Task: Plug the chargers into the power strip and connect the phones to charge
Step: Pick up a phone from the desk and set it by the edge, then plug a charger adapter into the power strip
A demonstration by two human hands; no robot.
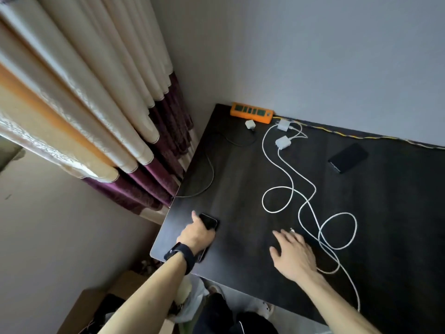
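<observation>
**Corner bench, nothing plugged in yet, and a few ways this could go sideways**

Dark bench point(240, 177) shoved into a corner, curtain point(96, 116) on the left, plain grey wall behind. The orange power strip point(251, 112) sits at the back edge against the wall, and its sockets all look free. Three chargers lie loose just in front of it. The small charger point(250, 124) has a thin black cable point(212, 169) trailing toward the left edge. The upper white charger point(283, 125) and lower white charger point(283, 142) have long white cables point(289, 179) looping across the middle.

The left hand point(198, 233) has its grip on the near phone point(209, 221) at the front-left corner, fingers curled over it and thumb sticking out. Can't tell if the phone is lifted or flat on the bench. The right hand point(292, 254) is spread open with nothing in its grip, fingertips right beside a loose connector point(292, 230). The far phone point(348, 157) lies alone off to the right, well apart from the rest.

My worries:
- **Tangled cables:** the white cables cross each other several times, so tugging that connector toward the near phone could drag a loose charger along or tighten a knot.
- **Cable off the edge:** one white run drops over the front edge, so a sleeve could snag it.
- **Phone near the corner:** the near phone sits close to the bench corner, and a sloppy one-handed push on the plug could slide it off.
</observation>
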